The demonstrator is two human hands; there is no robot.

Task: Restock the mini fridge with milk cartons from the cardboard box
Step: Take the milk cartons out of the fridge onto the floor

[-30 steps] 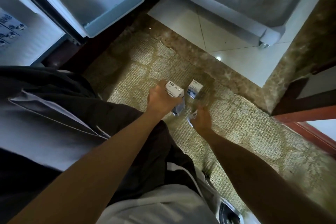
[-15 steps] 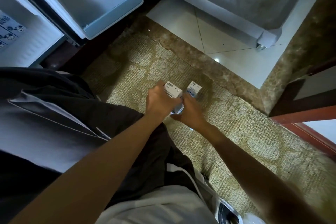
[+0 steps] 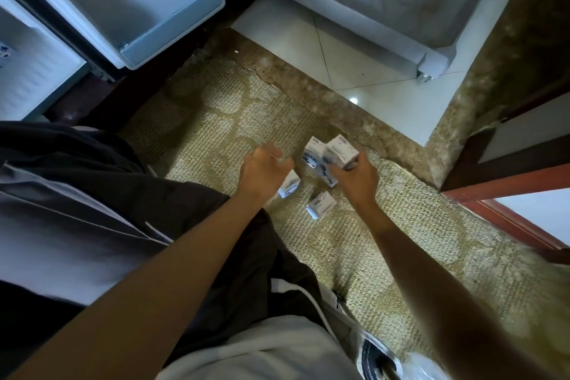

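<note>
Several small white milk cartons with blue print are on the woven rug (image 3: 401, 225). My right hand (image 3: 357, 177) grips one carton (image 3: 340, 154) and holds it tilted just above the rug. A second carton (image 3: 312, 154) stands right behind it. A third carton (image 3: 322, 204) lies on the rug below my right hand. My left hand (image 3: 265, 170) hovers with loosely curled fingers and holds nothing; a fourth carton (image 3: 290, 186) stands partly hidden under it. The mini fridge (image 3: 34, 77) is at the upper left, its door (image 3: 148, 9) swung open. No cardboard box is in view.
White floor tiles (image 3: 354, 62) lie beyond the rug. A white wheeled plastic unit (image 3: 401, 9) stands at the top right. A marble door jamb (image 3: 481, 86) and a red-brown wooden frame (image 3: 509, 188) close off the right side. My knees and a shoe (image 3: 376, 361) fill the lower left.
My left hand has let go of the carton it gripped and pulled back left. My right hand has taken hold of a carton and lifted it to the right.
</note>
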